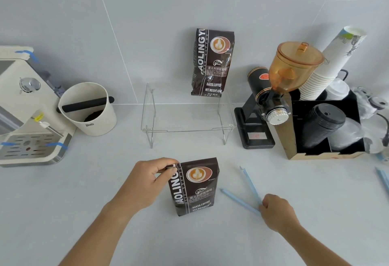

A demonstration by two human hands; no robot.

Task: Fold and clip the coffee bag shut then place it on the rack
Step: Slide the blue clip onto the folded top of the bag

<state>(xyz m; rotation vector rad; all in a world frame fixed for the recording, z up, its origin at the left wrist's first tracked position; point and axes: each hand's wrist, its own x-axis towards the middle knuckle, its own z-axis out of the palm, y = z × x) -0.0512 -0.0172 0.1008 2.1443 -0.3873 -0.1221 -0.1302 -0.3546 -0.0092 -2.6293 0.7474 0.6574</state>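
- Here, the near coffee bag (194,185) stands upright on the white counter (105,213), in front of the clear acrylic rack (187,116).
- Left hand (145,181): fingers and thumb pinched on the bag's top left corner.
- Right hand (277,213): fingers curled closed on the hinge end of the light-blue sealing clip (246,194), right of the bag; the clip's two arms lie spread in a V on the counter.
- Second coffee bag (212,62): upright on the rack, against the tiled wall.
- Coffee grinder (273,97): right of the rack.
- Knock box (88,108): left of the rack.
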